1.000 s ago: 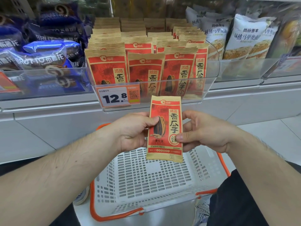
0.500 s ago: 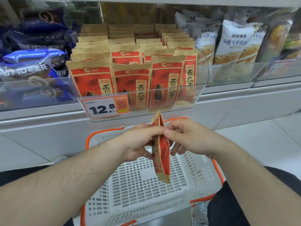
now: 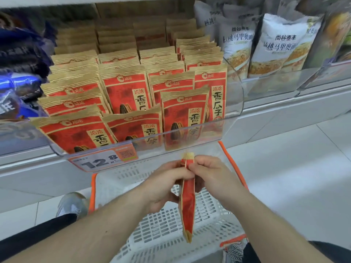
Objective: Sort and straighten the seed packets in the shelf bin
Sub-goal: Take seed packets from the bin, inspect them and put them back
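One red and tan seed packet (image 3: 188,204) hangs edge-on between my hands, over the basket and just below the bin's front lip. My left hand (image 3: 163,185) pinches its upper part from the left. My right hand (image 3: 210,177) pinches it from the right, near the top. The clear shelf bin (image 3: 234,95) above holds several rows of the same seed packets (image 3: 125,95), standing upright. The front row leans a little and sits lower than the rows behind.
A white plastic basket (image 3: 165,224) with orange handles sits under my hands. A price tag reading 12.8 (image 3: 103,160) hangs on the bin front. White snack bags (image 3: 273,44) fill the bin to the right, blue packs (image 3: 17,82) the left. A shoe (image 3: 71,204) is on the floor.
The packet turned from face-on to edge-on between my hands. My view moved closer to the bin, and my hands rose nearer its front lip.
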`<state>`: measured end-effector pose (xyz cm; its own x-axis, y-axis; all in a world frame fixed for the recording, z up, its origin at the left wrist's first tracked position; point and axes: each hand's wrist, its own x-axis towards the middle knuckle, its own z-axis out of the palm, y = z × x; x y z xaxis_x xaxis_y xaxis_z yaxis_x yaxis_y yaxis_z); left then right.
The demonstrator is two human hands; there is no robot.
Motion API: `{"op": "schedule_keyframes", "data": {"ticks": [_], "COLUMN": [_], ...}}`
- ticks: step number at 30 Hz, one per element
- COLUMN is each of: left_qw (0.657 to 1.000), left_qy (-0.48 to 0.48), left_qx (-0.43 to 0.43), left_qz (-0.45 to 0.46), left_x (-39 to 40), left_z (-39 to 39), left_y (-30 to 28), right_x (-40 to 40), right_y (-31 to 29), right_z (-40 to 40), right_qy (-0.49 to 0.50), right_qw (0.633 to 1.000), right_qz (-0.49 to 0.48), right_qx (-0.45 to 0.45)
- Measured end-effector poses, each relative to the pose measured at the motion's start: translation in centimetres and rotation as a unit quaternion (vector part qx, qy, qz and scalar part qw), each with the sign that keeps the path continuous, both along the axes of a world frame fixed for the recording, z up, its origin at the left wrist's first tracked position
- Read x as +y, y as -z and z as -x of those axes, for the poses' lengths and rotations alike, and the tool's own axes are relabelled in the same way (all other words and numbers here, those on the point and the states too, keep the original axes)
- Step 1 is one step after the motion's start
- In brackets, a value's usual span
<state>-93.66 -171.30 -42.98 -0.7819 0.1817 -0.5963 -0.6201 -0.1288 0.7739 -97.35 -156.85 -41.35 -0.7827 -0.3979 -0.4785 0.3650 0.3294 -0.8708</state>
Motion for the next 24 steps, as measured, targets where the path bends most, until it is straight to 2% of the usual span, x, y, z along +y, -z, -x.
{"op": "schedule_keyframes", "data": {"ticks": [3, 7, 13, 17, 24], "left_qw": [1.000, 0.999, 0.998, 0.995, 0.989], "left_qy": [0.026, 0.022, -0.001, -0.040, -0.046], "left_qx": [0.007, 0.029, 0.054, 0.054, 0.073], "left_qz": [0.000, -0.016, -0.035, -0.075, -0.118], "left_x": [0.9, 1.8, 1.3, 0.4, -1.1], "left_z": [-0.4, -1.3, -2.6, -2.7, -3.7], "left_y": [-0.1, -0.8, -1.4, -2.1, -2.0], "right_x": [0.6, 1.5, 0.8, 0.3, -0.8], "right_y": [0.1, -1.2, -2.9, -3.1, -3.2], "right_z": [-1.4, -2.7, -3.2, -3.1, -3.3], "right_qy": [0.042, 0.059, -0.002, -0.004, -0.033], "right_qw": [0.999, 0.998, 0.997, 0.997, 0.995], "right_qz": [0.016, 0.009, -0.031, 0.009, 0.067], "right_qx": [-0.015, 0.023, 0.075, 0.075, 0.060]}}
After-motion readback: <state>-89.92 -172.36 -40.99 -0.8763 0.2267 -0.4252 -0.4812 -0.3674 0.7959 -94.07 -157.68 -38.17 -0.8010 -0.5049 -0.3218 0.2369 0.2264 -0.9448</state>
